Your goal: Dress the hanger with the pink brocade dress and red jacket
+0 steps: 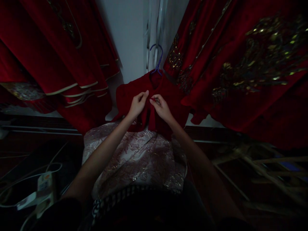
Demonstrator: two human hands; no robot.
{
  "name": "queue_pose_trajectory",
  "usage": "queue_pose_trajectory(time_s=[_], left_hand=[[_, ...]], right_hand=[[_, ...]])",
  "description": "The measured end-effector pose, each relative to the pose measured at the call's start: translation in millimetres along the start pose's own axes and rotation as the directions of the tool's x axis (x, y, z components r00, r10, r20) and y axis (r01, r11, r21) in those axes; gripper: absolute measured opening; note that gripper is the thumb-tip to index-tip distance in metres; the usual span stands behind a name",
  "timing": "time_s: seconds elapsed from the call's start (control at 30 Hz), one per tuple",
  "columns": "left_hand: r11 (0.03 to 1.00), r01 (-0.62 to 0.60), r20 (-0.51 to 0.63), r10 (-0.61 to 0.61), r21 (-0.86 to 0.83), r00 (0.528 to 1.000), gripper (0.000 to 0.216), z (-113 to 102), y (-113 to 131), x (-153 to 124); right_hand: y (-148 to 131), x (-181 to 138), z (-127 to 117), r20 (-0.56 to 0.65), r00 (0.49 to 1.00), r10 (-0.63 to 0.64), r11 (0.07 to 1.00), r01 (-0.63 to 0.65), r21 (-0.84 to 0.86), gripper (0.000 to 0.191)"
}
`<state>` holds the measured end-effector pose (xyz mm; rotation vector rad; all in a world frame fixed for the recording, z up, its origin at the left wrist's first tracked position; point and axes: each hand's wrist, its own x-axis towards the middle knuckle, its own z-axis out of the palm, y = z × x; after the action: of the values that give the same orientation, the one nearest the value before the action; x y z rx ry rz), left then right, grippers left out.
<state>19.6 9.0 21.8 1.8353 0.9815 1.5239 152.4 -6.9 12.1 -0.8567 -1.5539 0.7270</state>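
Observation:
A short red jacket [130, 93] hangs in front of me on a purple hanger [159, 59]. Both of my hands are at its front opening, below the neckline, a small gap apart. My left hand [139, 103] pinches at the front edge with thumb and forefinger together. On the other side my right hand [162, 108] is closed, a bit of red cloth showing at its fingertips; whether a small fastener is there is too dark to tell. Beneath the jacket spreads a pale pink, shiny patterned skirt [144, 154].
Red garments with light trim [79, 73] hang at left, and red ones with gold sequins [260, 64] at right. A white power strip [45, 189] with cables lies at lower left. A wooden frame-like object [255, 163] stands at lower right. Behind is a pale wall [125, 32].

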Motion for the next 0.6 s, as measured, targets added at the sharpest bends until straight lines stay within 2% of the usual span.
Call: queue_pose_trajectory(time_s=[0.07,0.13,0.27,0.4,0.6], left_hand=[[0.984,0.1,0.021,-0.098,-0.149,0.995,0.052,-3,-7,-7],[0.956,0.143,0.046,-0.136,-0.256,0.99,0.049,-5,-12,-17],[0.938,0.093,0.002,-0.098,-0.333,0.995,0.032,2,-16,-40],[0.93,0.048,-0.096,-0.089,-0.364,0.991,0.025,10,-20,-50],[0.963,0.052,-0.021,-0.059,-0.265,0.998,0.014,7,-20,-46]], right_hand=[[-1,-3,-1,0.0,0.999,0.046,0.995,-0.046,0.09,0.026],[0,-8,-5,0.01,0.994,0.107,0.976,-0.106,0.193,0.027],[3,-18,-11,0.018,0.987,0.162,0.927,-0.158,0.341,0.026],[1,-23,-13,-0.007,0.995,0.101,0.959,-0.095,0.268,0.03],[0,-25,-11,-0.042,0.999,0.014,0.991,-0.008,0.135,0.027]])
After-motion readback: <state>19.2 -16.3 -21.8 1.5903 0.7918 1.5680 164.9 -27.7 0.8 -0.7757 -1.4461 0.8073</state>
